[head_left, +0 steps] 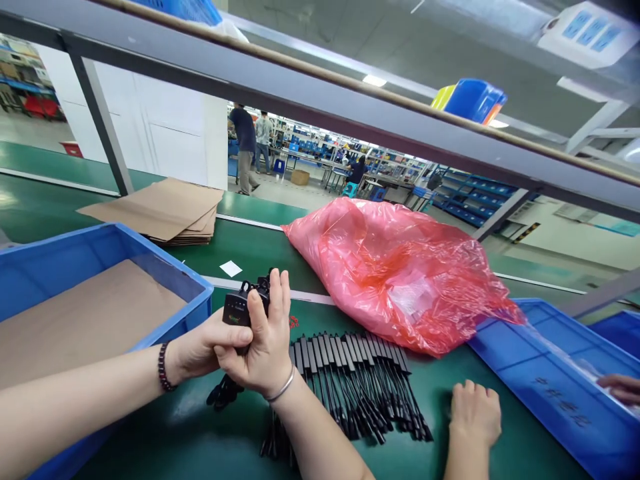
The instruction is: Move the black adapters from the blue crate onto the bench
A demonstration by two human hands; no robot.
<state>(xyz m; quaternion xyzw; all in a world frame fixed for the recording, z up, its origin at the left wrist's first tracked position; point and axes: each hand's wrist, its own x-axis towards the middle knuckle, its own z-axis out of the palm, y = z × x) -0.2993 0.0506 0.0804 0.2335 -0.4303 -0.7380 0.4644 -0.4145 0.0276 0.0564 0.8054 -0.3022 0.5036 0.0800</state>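
Observation:
My left hand is closed around a small black box-shaped device with a green mark and tiny marks on its face. Its thumb lies across the lower front. My right hand is against the device's right side, fingers stretched upward and its thumb close to the left one. Black cable parts show above the device, partly hidden by the fingers. Below the hands lies a dark cable bundle. To the right, several black cables with slim rectangular modules lie side by side on the green work surface.
A blue bin with cardboard inside stands left; brown cardboard sheets lie behind it. A pink plastic bag sits beyond the cables. Another person's closed hand rests at right, near another blue bin and a further hand.

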